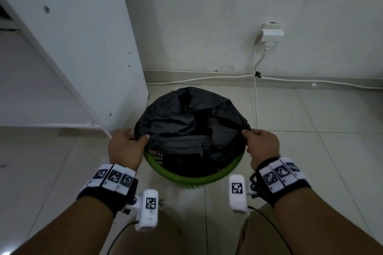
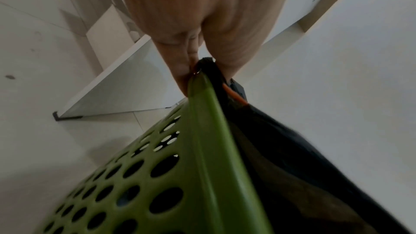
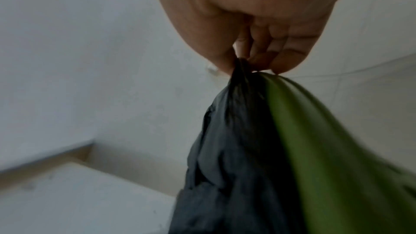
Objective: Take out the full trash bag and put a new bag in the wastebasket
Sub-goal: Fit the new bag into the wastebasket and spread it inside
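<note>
Pale tiled floor (image 1: 310, 151) against a white wall (image 1: 228, 16). Between the hands, a green perforated wastebasket (image 1: 186, 180) lined with a black trash bag (image 1: 186, 126). Left hand (image 1: 124, 147) pinching the bag's left edge at the rim; right hand (image 1: 261, 147) pinching the right edge. Beyond the left hand, a white cabinet (image 1: 83, 47).

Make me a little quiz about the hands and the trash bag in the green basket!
1. True or false: the left hand and right hand both pinch the edge of the crinkled black plastic trash bag.
2. What colour is the round perforated plastic wastebasket? A red, B green, C blue.
3. Fill in: a white power adapter is plugged into the ____.

Key: 1 true; 2 B; 3 wall.
</note>
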The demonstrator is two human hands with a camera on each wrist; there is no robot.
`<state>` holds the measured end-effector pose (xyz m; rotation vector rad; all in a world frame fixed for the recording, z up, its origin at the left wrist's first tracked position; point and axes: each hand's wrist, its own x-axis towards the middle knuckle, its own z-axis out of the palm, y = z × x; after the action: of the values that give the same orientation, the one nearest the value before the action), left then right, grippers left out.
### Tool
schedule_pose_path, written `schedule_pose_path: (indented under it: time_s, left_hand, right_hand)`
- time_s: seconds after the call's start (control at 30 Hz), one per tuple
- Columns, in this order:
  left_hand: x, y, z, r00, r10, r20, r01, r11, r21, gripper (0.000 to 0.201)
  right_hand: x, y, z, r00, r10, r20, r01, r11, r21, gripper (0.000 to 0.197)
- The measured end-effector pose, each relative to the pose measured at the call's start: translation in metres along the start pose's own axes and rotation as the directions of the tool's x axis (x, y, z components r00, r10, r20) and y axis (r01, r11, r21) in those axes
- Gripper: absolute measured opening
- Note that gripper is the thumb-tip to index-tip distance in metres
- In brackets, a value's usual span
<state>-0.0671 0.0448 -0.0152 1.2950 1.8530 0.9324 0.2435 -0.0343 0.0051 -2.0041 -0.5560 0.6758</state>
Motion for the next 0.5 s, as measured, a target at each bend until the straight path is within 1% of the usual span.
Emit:
schedule_pose_path:
  time_s: [0.03,0.1,0.17,0.2,0.23,0.27,0.3,0.33,0.4,0.47,0.5]
  left_hand:
    - [0.001,0.000,0.003,1.000,-0.022,-0.014,0.022,1.000,-0.008,0.055]
    - [-0.002,0.000,0.007,0.998,-0.057,0.013,0.057,0.996,-0.063,0.041]
    - [-0.008,-0.002,0.010,0.997,-0.063,0.041,0.065,0.997,-0.043,0.032]
    - [-0.012,-0.002,0.010,0.998,-0.056,0.040,0.057,0.998,-0.021,0.027]
    - [-0.015,-0.005,0.010,0.998,-0.057,0.037,0.057,0.998,-0.015,0.026]
    - [-0.017,-0.009,0.010,0.997,-0.066,0.044,0.068,0.997,-0.046,0.027]
    - [-0.018,-0.011,0.009,0.995,-0.091,0.049,0.094,0.993,-0.069,0.030]
    - [-0.018,-0.014,0.008,0.991,-0.130,0.040,0.133,0.986,-0.105,0.033]
    - [-0.014,-0.016,0.005,0.981,-0.189,0.046,0.195,0.959,-0.205,0.034]
    - [-0.010,-0.007,0.000,0.973,-0.231,0.030,0.230,0.934,-0.274,0.026]
    - [-0.010,-0.003,-0.003,0.972,-0.230,0.047,0.234,0.924,-0.304,0.022]
  right_hand:
    - [-0.002,-0.003,-0.001,0.998,0.047,0.039,-0.050,0.995,0.083,0.012]
    - [-0.008,-0.006,-0.005,0.994,0.065,0.089,-0.076,0.988,0.137,0.011]
    - [-0.013,-0.003,-0.009,0.995,0.061,0.081,-0.073,0.986,0.151,0.005]
    - [-0.012,0.003,-0.010,0.993,0.093,0.077,-0.106,0.976,0.188,0.013]
    - [-0.014,0.006,-0.012,0.986,0.140,0.095,-0.160,0.956,0.248,0.019]
    - [-0.016,0.007,-0.013,0.973,0.190,0.128,-0.221,0.926,0.308,0.022]
    - [-0.018,0.007,-0.014,0.959,0.227,0.171,-0.274,0.899,0.342,0.018]
    - [-0.018,0.007,-0.014,0.946,0.247,0.208,-0.309,0.878,0.365,0.013]
    - [-0.021,0.002,-0.017,0.931,0.281,0.235,-0.360,0.817,0.450,0.008]
    - [-0.022,-0.004,-0.021,0.919,0.279,0.277,-0.388,0.760,0.521,0.007]
    - [-0.023,-0.007,-0.023,0.911,0.273,0.308,-0.402,0.748,0.528,0.009]
